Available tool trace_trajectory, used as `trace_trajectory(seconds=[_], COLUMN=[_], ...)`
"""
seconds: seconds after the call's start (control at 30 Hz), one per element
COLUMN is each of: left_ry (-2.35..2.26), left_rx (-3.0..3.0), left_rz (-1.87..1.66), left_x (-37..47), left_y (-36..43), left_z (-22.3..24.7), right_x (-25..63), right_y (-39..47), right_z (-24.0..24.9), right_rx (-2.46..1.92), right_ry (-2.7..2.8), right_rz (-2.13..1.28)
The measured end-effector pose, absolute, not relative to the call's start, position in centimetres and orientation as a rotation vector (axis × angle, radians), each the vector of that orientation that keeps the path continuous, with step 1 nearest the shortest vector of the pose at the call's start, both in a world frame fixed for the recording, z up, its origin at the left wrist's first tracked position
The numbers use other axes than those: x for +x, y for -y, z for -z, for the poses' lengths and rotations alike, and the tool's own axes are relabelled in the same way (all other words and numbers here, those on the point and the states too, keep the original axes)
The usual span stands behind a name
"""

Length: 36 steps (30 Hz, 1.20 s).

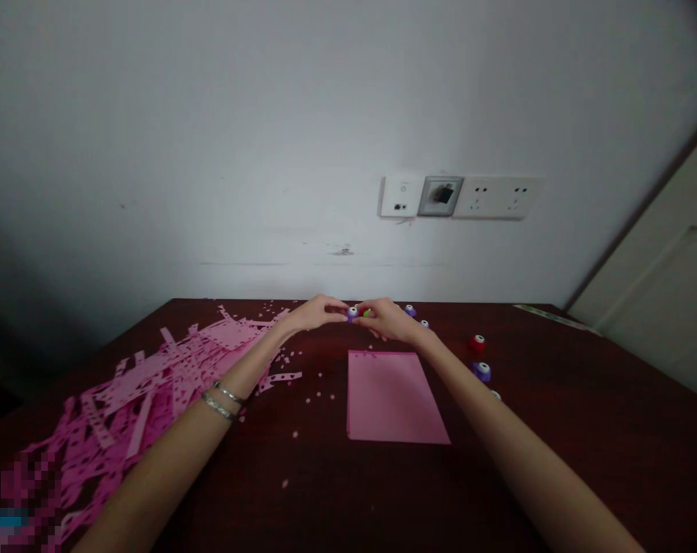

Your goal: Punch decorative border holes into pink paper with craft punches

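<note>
At the far edge of the dark table, a small purple craft punch (352,313) with a white top sits between my hands. My left hand (318,312) pinches it from the left, fingers closed. From the other side my right hand (386,318) grips it with thumb and curled fingers, which partly hide it. A bit of a green punch (367,313) shows by the right fingers; whether they touch it I cannot tell. Nearer to me lies a stack of pink paper sheets (391,399), with small pink cutouts at its far edge.
Pink punched strips (170,376) are heaped on the left, with tiny cutouts scattered beside them. On the right stand more punches, including a red punch (478,343) and a purple punch (482,372). A narrow strip (556,317) lies at the far right. Behind rises a wall with sockets (498,198).
</note>
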State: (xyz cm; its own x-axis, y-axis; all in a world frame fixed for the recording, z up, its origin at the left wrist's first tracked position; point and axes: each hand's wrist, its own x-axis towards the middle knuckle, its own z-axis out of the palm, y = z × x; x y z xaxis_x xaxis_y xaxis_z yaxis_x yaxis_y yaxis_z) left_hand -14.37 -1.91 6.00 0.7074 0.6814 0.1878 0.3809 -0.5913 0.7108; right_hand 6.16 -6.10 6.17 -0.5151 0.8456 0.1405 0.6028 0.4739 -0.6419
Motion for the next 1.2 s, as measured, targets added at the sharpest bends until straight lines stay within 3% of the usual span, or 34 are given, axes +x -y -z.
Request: trace_trajectory(seconds=[0.17,0.57,1.2], left_ry=[-0.738,-0.702,-0.689], left_rx=[2.348,2.500,2.638], left_rz=[-0.579,-0.415,-0.471], left_x=[-11.0,-8.7,-8.3], left_y=[3.1,2.5,2.7], left_z=[-5.1,-1.4,-0.9], right_x=[9.3,11.5,11.5], right_y=[8.5,7.6,7.0], right_z=[-6.6,-1.7,-0.3], right_rx=[-1.244,-1.272,-1.313], right_ry=[2.273,2.259,2.221], right_rz=[-0.760,-0.918,-0.846])
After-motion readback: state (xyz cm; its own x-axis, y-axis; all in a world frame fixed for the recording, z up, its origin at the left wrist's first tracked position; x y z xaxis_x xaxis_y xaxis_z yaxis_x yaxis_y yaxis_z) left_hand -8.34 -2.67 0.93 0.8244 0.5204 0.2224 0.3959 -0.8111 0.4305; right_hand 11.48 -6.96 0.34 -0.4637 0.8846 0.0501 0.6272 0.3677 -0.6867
